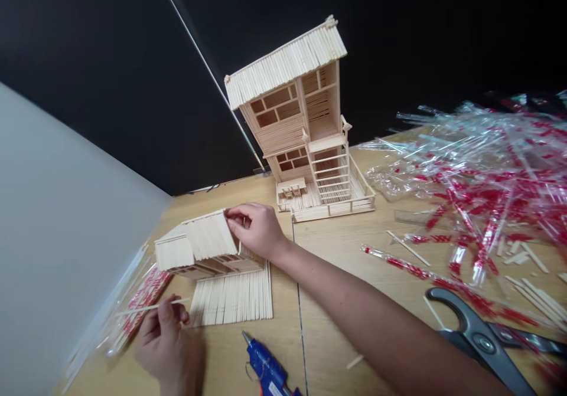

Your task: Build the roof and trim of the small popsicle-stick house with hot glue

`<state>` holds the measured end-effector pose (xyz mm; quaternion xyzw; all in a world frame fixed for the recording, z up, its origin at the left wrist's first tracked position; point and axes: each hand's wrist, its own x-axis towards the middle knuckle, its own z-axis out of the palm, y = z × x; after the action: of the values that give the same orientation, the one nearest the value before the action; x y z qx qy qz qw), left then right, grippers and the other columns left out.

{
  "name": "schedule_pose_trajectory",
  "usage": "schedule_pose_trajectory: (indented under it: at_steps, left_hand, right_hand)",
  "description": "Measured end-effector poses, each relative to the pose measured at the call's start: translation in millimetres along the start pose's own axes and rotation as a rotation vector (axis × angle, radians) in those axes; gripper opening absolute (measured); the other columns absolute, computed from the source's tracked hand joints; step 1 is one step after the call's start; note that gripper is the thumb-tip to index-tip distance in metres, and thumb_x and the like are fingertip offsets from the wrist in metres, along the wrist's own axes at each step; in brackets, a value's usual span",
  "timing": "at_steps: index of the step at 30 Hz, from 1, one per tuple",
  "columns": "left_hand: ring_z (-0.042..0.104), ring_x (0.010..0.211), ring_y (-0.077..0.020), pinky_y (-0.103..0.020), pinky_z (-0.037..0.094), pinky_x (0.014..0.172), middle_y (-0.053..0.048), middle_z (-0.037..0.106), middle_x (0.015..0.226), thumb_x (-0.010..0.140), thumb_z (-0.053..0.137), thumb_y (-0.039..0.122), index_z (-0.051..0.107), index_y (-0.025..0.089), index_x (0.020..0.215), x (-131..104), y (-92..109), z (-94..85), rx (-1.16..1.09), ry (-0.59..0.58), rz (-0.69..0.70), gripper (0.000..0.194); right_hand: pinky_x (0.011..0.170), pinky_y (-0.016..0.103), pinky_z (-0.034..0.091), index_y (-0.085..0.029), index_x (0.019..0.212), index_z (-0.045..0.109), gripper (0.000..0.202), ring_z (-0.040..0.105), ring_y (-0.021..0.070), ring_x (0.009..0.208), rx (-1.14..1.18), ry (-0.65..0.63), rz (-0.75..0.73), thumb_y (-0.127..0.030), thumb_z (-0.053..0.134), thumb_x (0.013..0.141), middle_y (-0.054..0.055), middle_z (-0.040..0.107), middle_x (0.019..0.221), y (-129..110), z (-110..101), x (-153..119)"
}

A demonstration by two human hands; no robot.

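A small house model (208, 239) of thin wooden sticks stands on a stick base (234, 298) on the table. My right hand (254, 228) is closed at the right end of its roof, thumb and fingers pinching the roof edge near the ridge. Lower left, my left hand (163, 337) pinches a thin wooden stick (142, 309), held roughly level in front of the house. A blue glue gun (268, 363) lies on the table to the right of that hand, its nozzle toward the stick base.
A taller two-storey stick house (287, 95) with stairs and a fence stands at the back. Clear and red wrappers (478, 177) heap on the right, near grey-handled cutters (481, 340) and loose sticks (538, 301). Wrapped packs (146, 295) lie left, beside a pale wall (66, 219).
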<state>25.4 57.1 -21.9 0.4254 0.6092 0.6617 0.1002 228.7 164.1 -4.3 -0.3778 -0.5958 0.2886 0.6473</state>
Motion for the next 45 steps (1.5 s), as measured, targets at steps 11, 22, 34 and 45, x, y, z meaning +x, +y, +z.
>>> schedule_pose_trajectory:
  at_steps: [11,22,34,45]
  left_hand:
    - [0.047,0.053,-0.0085,-0.025,0.034,0.051,0.001,0.060,0.073,0.080,0.071,0.037,0.066,0.014,0.082,0,-4,-1.6,-0.040,-0.006,0.021,0.023]
    - [0.047,0.051,-0.0082,-0.024,0.034,0.050,0.001,0.059,0.070,0.082,0.069,0.037,0.066,0.015,0.083,2,-10,-6.6,-0.014,-0.023,0.028,0.022]
    - [0.048,0.051,-0.0082,-0.024,0.035,0.049,0.001,0.060,0.070,0.083,0.069,0.036,0.067,0.015,0.083,1,-9,-9.2,-0.041,-0.014,0.037,0.021]
    - [0.048,0.051,-0.0063,-0.023,0.035,0.048,0.000,0.063,0.080,0.084,0.068,0.034,0.068,0.015,0.084,-1,-10,-10.2,-0.111,-0.019,0.020,0.019]
  right_hand:
    - [0.066,0.025,0.051,-0.018,0.089,0.074,0.012,0.065,0.0138,0.069,0.014,0.036,0.008,-0.021,0.063,0.084,0.003,0.074,0.081,0,4,-2]
    - [0.062,0.025,0.045,-0.018,0.086,0.067,0.009,0.058,0.0121,0.063,-0.115,0.046,-0.139,-0.023,0.059,0.086,0.000,0.065,0.071,-7,-22,9]
    - [0.067,0.026,0.049,-0.021,0.102,0.071,0.018,0.063,0.0130,0.072,-0.009,-0.069,-0.110,-0.023,0.062,0.087,0.001,0.074,0.093,-19,-11,5]
    - [0.061,0.026,0.047,-0.021,0.100,0.071,0.017,0.060,0.0129,0.067,-0.006,-0.086,-0.092,-0.024,0.062,0.086,0.002,0.073,0.088,-21,-13,5]
